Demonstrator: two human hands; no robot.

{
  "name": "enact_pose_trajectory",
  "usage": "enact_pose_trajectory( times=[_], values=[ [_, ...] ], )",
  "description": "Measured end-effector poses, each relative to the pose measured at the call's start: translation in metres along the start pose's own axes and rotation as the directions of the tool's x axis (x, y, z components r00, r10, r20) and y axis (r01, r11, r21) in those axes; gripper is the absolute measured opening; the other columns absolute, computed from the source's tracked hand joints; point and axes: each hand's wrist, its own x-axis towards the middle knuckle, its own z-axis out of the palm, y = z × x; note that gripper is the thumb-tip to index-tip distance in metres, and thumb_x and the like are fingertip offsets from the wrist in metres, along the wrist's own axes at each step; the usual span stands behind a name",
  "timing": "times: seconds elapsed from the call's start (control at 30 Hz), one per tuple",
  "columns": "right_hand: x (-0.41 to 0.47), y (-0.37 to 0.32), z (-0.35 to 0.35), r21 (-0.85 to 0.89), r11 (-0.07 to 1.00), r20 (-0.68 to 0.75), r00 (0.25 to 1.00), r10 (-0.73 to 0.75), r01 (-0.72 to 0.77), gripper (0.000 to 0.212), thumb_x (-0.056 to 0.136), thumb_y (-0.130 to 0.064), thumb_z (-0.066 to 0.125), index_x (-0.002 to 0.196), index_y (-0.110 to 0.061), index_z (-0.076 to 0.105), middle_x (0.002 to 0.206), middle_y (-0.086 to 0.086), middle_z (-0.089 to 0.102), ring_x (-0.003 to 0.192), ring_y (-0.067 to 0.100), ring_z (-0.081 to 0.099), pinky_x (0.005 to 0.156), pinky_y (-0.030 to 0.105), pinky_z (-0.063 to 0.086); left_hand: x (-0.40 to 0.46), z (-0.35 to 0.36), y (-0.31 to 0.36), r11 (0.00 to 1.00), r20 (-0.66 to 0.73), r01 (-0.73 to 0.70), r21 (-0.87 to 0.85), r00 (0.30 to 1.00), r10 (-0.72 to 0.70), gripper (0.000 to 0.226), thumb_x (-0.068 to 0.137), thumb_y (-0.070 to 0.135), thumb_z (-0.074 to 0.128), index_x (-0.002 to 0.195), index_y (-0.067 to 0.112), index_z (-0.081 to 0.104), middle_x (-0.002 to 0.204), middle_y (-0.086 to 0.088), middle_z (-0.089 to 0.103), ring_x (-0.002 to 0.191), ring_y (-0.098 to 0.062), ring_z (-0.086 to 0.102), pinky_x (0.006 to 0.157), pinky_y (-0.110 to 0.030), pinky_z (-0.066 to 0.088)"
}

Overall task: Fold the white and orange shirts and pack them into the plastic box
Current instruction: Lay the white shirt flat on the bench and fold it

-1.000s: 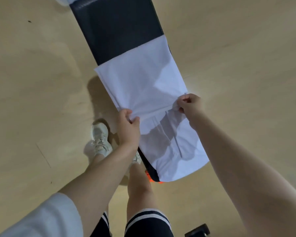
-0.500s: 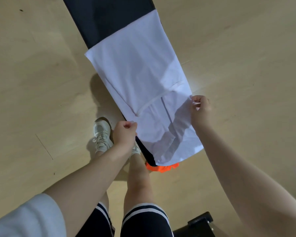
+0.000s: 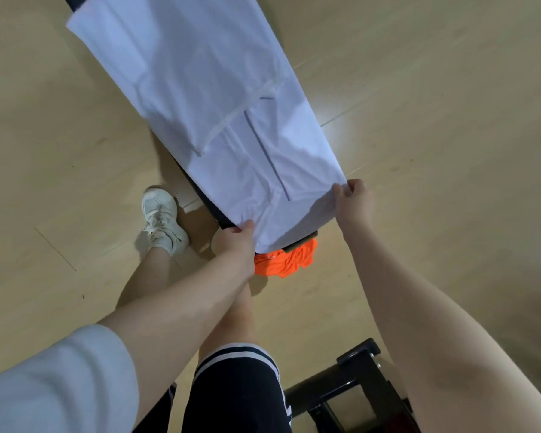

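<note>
At about seven o'clock from the middle of the head view, a white sneaker (image 3: 163, 220) stood on the wooden floor (image 3: 44, 157), beside the dark bench (image 3: 206, 201) that ran up toward twelve o'clock. The white shirt (image 3: 206, 98) lay lengthwise along that bench, already folded narrow, a sleeve hem crossing it on a slant. The left hand (image 3: 236, 245) reached in from eight o'clock and pinched the shirt's near left corner, thumb on top and the other fingers curled under the cloth. Just below the bench end, toward six o'clock, the orange shirt (image 3: 286, 259) hung crumpled, partly hidden under the white one. At four o'clock from the shirt's middle, the right hand (image 3: 353, 200) pinched the near right corner, its fingers pressed together and curled over the edge. The fabric between the two hands sagged a little. Near five o'clock at the frame's bottom sat a black frame (image 3: 350, 389); what it belonged to I could not tell.
</note>
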Motion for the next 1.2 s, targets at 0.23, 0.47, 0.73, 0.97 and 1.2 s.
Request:
enact_pose_trajectory(
  times=[0.23, 0.47, 0.73, 0.97, 1.2],
  values=[
    [-0.014, -0.008, -0.017, 0.071, 0.997, -0.039, 0.999, -0.019, 0.021, 0.009, 0.086, -0.021, 0.05, 0.088, -0.012, 0.05, 0.067, -0.01, 0.044, 0.078, 0.021, 0.047, 0.067, 0.03, 0.038, -0.025, -0.014, -0.003, 0.998, 0.1, -0.036, -0.059, 0.994, 0.042, 0.025, 0.081, 0.022, 0.064, 0.098, 0.006, 0.055, 0.103, -0.013, 0.063, 0.098, -0.031, 0.063, 0.091, -0.045, 0.052],
    [-0.045, -0.089, -0.058, -0.069, 0.931, 0.033, 0.933, -0.358, 0.359, 0.012, 0.086, -0.015, 0.049, 0.092, -0.006, 0.053, 0.069, 0.009, 0.056, 0.07, 0.029, 0.052, 0.059, 0.029, 0.034, -0.073, -0.055, 0.069, 0.982, 0.145, -0.187, 0.013, 0.972, 0.183, 0.041, 0.082, 0.006, 0.064, 0.115, 0.003, 0.04, 0.109, -0.015, 0.054, 0.06, -0.025, 0.062, 0.041, -0.023, 0.05],
    [-0.025, -0.232, -0.033, -0.004, 0.919, 0.143, 0.909, -0.391, 0.395, 0.011, 0.085, -0.013, 0.047, 0.088, -0.009, 0.057, 0.065, 0.006, 0.058, 0.058, 0.022, 0.054, 0.048, 0.024, 0.037, -0.047, -0.131, 0.184, 0.97, 0.239, -0.242, 0.009, 0.943, 0.233, 0.016, 0.088, 0.005, 0.056, 0.076, 0.012, 0.049, 0.103, -0.011, 0.048, 0.091, -0.025, 0.052, 0.054, -0.025, 0.047],
    [0.029, -0.318, 0.03, 0.155, 0.915, 0.257, 0.879, -0.401, 0.372, 0.005, 0.09, -0.016, 0.052, 0.088, -0.012, 0.05, 0.066, 0.001, 0.053, 0.049, 0.014, 0.049, 0.047, 0.022, 0.04, 0.03, -0.173, 0.258, 0.96, 0.19, -0.273, -0.061, 0.941, 0.279, 0.014, 0.094, 0.021, 0.05, 0.082, 0.014, 0.053, 0.07, -0.004, 0.053, 0.047, -0.012, 0.048, 0.048, -0.019, 0.039],
    [0.057, -0.322, 0.062, 0.016, 0.929, 0.28, 0.891, -0.358, 0.369, 0.023, 0.086, -0.023, 0.047, 0.1, -0.019, 0.065, 0.088, -0.001, 0.06, 0.08, 0.016, 0.055, 0.074, 0.029, 0.046, 0.073, -0.184, 0.252, 0.882, 0.267, -0.462, 0.098, 0.866, 0.424, 0.03, 0.09, 0.044, 0.051, 0.092, 0.015, 0.061, 0.08, 0.001, 0.06, 0.073, -0.015, 0.056, 0.076, -0.029, 0.045]
  ],
)
